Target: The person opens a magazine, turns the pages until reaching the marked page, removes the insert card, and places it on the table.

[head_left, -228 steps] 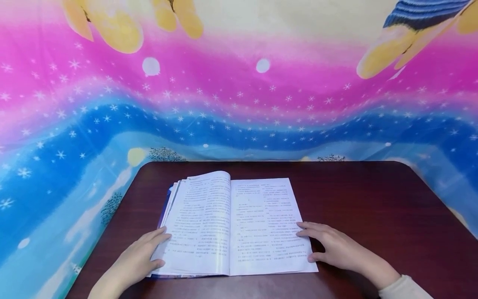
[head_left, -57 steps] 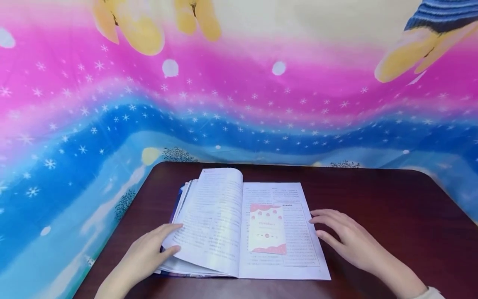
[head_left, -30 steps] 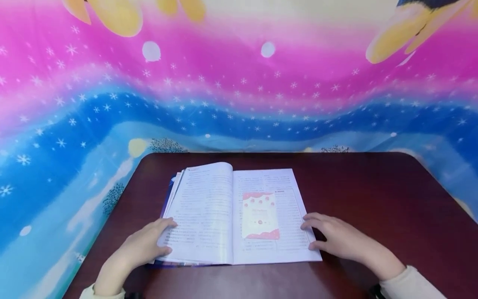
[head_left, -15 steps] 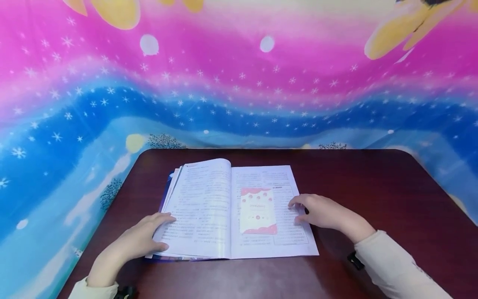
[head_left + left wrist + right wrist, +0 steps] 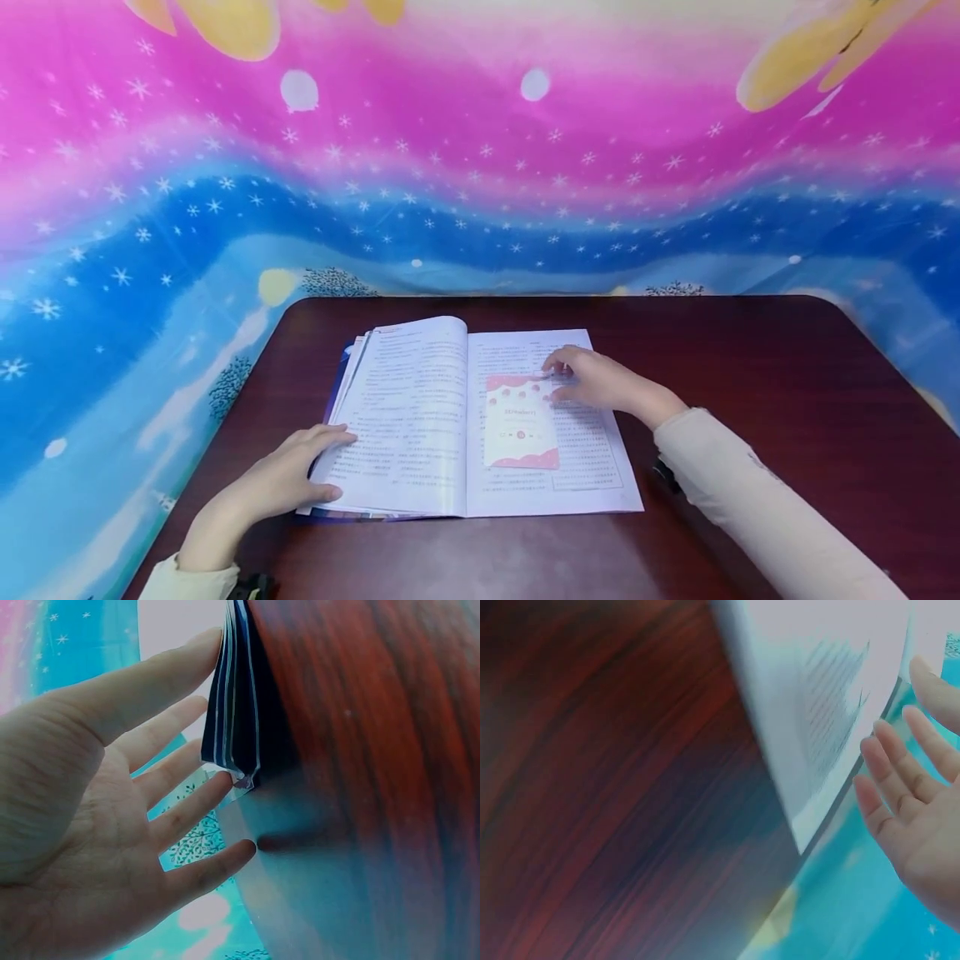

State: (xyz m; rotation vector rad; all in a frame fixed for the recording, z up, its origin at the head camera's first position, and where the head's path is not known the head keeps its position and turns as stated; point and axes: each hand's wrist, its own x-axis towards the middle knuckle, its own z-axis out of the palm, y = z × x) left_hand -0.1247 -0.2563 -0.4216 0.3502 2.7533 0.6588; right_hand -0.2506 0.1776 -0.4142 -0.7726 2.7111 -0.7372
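An open magazine point(image 5: 405, 417) lies on the table, with a pink-and-white card point(image 5: 520, 429) flat on its right page. My left hand point(image 5: 281, 473) rests at the left edge of the left page, fingers spread. In the left wrist view that hand point(image 5: 97, 802) has its thumb on the near side of the page stack point(image 5: 232, 690) and its fingers beyond. Over the card's upper right corner is my right hand point(image 5: 600, 382), fingers slightly bent; whether they touch the card is unclear. The right wrist view shows this hand point(image 5: 926, 802) with loosely extended fingers beside the page point(image 5: 832, 697); no card is visible there.
The dark reddish-brown table point(image 5: 765, 375) extends right of the magazine and in front of it. Behind stands a pink and blue backdrop cloth point(image 5: 480, 200) with snowflakes. Dark wrist devices show at both beige sleeves point(image 5: 750, 492).
A page has been turned to the left, revealing the card on the right page. My right hand has since moved from the right edge inward and up to the card's corner; the left hand stays.
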